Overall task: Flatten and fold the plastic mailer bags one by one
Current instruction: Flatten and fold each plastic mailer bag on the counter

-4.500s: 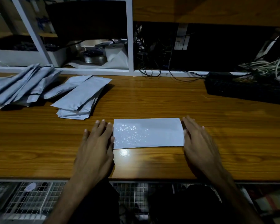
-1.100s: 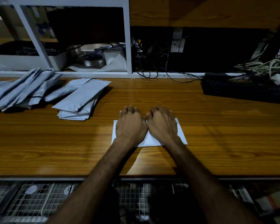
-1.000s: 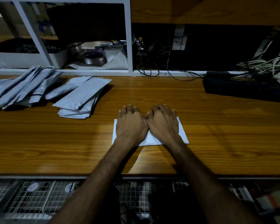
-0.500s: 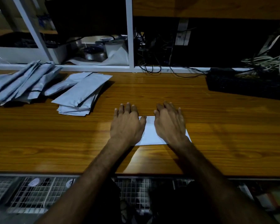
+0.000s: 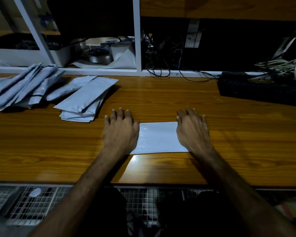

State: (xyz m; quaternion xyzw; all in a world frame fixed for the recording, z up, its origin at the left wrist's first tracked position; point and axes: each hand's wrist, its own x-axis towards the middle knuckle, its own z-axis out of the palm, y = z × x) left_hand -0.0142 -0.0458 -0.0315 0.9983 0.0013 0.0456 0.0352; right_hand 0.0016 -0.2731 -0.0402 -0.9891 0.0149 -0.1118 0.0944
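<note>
My left hand (image 5: 120, 132) and right hand (image 5: 192, 131) have slid apart from the middle to the ends of the mailer bag (image 5: 158, 137), each grip flat and holding nothing. The bag lies smoothed near the table's (image 5: 161, 98) front edge, probably ready for folding.

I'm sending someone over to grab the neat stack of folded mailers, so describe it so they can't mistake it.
Start at the wooden desk and look to its back left. Two heaps of grey bags lie there; the neat stack of folded mailers is the one nearer the middle, just left of the person's left hand. Unlike the loose fanned pile beside it, its bags are squared up and layered.
</note>
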